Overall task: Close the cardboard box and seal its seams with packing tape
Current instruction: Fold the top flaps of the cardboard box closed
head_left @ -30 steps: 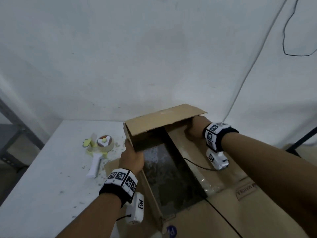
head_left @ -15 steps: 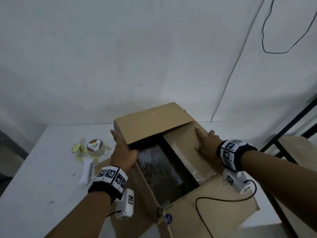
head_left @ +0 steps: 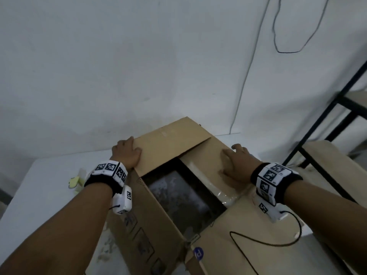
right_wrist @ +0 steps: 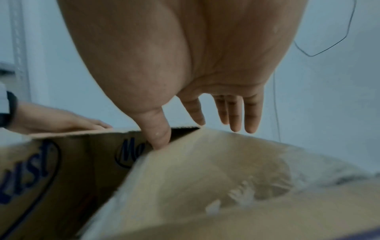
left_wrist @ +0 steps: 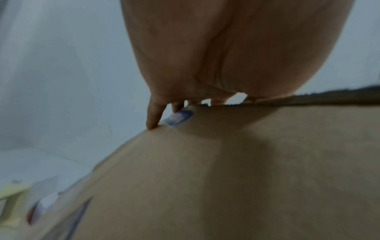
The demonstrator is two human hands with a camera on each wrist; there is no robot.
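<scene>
The brown cardboard box [head_left: 158,225] stands on the white table, its middle still showing a dark inside. Its far flap [head_left: 170,139] is folded down over the opening. My left hand [head_left: 127,153] rests at that flap's left edge with its fingers laid along the cardboard [left_wrist: 246,162]. My right hand [head_left: 236,165] lies flat on the right flap [head_left: 204,155], fingers straight [right_wrist: 234,113] and thumb touching the flap's inner edge. The near flap [head_left: 248,255] lies outward toward me. The yellow-and-white tape dispenser [head_left: 76,180] sits left of the box, mostly hidden behind my left wrist.
The white table [head_left: 39,195] stretches to the left of the box. A black metal frame with wooden boards [head_left: 337,120] stands close at the right. A thin cable [head_left: 244,86] hangs on the wall behind. The wrist camera's black cord [head_left: 258,243] loops over the near flap.
My left hand rose from the box's left wall to the far flap's left edge. The far flap came down flatter. My right hand came out from under it and now lies flat on the right flap.
</scene>
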